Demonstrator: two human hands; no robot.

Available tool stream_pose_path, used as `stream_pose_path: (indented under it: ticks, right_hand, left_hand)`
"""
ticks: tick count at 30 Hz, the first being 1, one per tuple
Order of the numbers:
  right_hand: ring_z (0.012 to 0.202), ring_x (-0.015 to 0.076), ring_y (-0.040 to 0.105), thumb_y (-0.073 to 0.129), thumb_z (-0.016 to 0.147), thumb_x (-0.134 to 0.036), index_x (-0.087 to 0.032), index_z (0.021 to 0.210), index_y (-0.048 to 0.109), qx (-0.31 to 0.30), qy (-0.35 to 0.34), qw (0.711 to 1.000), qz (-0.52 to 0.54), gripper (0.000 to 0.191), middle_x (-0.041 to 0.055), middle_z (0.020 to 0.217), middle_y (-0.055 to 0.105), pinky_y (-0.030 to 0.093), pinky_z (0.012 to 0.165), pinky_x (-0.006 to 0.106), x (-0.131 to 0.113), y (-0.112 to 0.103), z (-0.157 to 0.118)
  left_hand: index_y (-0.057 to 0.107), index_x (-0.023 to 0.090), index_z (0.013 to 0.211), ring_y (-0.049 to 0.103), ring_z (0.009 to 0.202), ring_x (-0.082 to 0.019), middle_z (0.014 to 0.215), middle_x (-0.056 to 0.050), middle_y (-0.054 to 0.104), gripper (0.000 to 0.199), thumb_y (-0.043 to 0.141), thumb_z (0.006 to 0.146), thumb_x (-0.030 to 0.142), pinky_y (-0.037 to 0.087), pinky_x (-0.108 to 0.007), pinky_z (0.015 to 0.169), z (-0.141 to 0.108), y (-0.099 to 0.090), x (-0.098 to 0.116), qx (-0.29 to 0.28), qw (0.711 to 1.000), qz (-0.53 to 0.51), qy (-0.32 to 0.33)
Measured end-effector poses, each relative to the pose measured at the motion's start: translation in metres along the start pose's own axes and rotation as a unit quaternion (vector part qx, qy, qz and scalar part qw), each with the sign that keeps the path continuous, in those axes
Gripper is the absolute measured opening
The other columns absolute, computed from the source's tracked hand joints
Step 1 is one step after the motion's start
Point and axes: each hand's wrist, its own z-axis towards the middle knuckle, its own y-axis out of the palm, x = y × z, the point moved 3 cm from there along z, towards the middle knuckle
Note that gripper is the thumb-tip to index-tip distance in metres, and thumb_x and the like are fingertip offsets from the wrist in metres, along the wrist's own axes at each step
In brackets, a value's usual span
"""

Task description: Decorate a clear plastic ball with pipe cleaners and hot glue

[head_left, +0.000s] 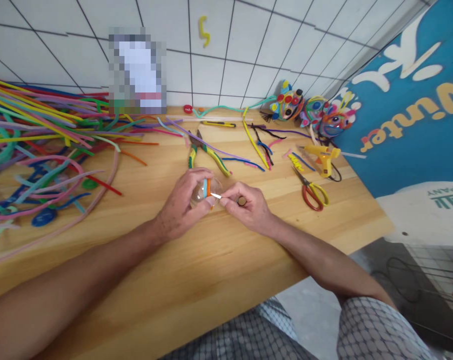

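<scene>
My left hand [179, 206] is wrapped round a clear plastic ball [200, 192]. A light blue pipe cleaner strip [205, 187] and an orange one [208, 185] run side by side over the ball's surface. Between thumb and forefinger, my right hand [249, 207] pinches a thin white piece [216, 195], whose far end meets the ball beside the orange strip. Its exact kind cannot be made out. Just beyond the ball lie pliers [216, 159] with green and yellow handles, spread apart on the wooden table [196, 280].
A heap of coloured pipe cleaners [54, 145] covers the left. A yellow cutter knife [219, 124] lies at the back. To the right are a yellow glue gun [326, 159], scissors [312, 194] and decorated balls [286, 104]. A blue lettered board [406, 110] stands beyond.
</scene>
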Motion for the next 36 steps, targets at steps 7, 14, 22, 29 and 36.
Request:
stream_pose_path:
  ticks: [7, 14, 22, 29, 36]
  right_hand:
    - [0.062, 0.0109, 0.054, 0.073, 0.109, -0.030, -0.023, 0.097, 0.076, 0.008, -0.002, 1.000, 0.008, 0.014, -0.0037, 0.079, 0.072, 0.046, 0.062, 0.026, 0.0008, 0.0010, -0.0009]
    - [0.064, 0.0121, 0.056, 0.074, 0.111, -0.035, -0.023, 0.101, 0.078, 0.009, -0.007, 1.000, 0.004, 0.016, -0.0027, 0.080, 0.072, 0.047, 0.063, 0.027, 0.0021, 0.0005, -0.0023]
    - [0.069, 0.0139, 0.065, 0.073, 0.109, -0.031, -0.024, 0.096, 0.075, 0.010, -0.027, 0.999, -0.022, 0.015, -0.0013, 0.080, 0.074, 0.050, 0.066, 0.028, -0.0002, -0.0006, -0.0014]
    - [0.066, 0.0124, 0.058, 0.071, 0.106, -0.022, -0.025, 0.094, 0.071, 0.028, -0.048, 0.998, -0.010, 0.012, -0.0038, 0.079, 0.068, 0.048, 0.067, 0.028, -0.0040, 0.0030, -0.0023]
    - [0.070, 0.0128, 0.062, 0.069, 0.107, -0.023, -0.025, 0.094, 0.070, 0.022, -0.043, 0.999, -0.014, 0.013, -0.0023, 0.082, 0.070, 0.047, 0.066, 0.027, -0.0017, 0.0036, -0.0039]
  left_hand:
    - [0.060, 0.031, 0.151, 0.068, 0.148, -0.033, 0.150, -0.013, 0.072, 0.039, 0.067, 0.113, 0.037, 0.058, -0.061, 0.127, 0.0000, -0.0005, 0.0009, -0.009, 1.000, -0.004, -0.010]
    - [0.058, 0.031, 0.153, 0.067, 0.148, -0.032, 0.151, -0.013, 0.072, 0.039, 0.065, 0.115, 0.038, 0.057, -0.060, 0.127, 0.0006, -0.0010, 0.0020, -0.016, 1.000, 0.000, -0.004]
    - [0.060, 0.031, 0.152, 0.067, 0.150, -0.034, 0.152, -0.014, 0.071, 0.040, 0.067, 0.114, 0.039, 0.056, -0.064, 0.130, 0.0006, -0.0014, 0.0015, -0.020, 1.000, -0.005, -0.015]
    - [0.059, 0.032, 0.152, 0.068, 0.147, -0.033, 0.150, -0.013, 0.071, 0.039, 0.068, 0.115, 0.039, 0.058, -0.063, 0.127, 0.0003, -0.0011, 0.0024, -0.010, 1.000, -0.006, 0.002]
    - [0.058, 0.033, 0.152, 0.067, 0.149, -0.034, 0.152, -0.014, 0.070, 0.039, 0.066, 0.115, 0.041, 0.056, -0.064, 0.130, 0.0006, -0.0018, 0.0030, -0.021, 1.000, 0.006, -0.018]
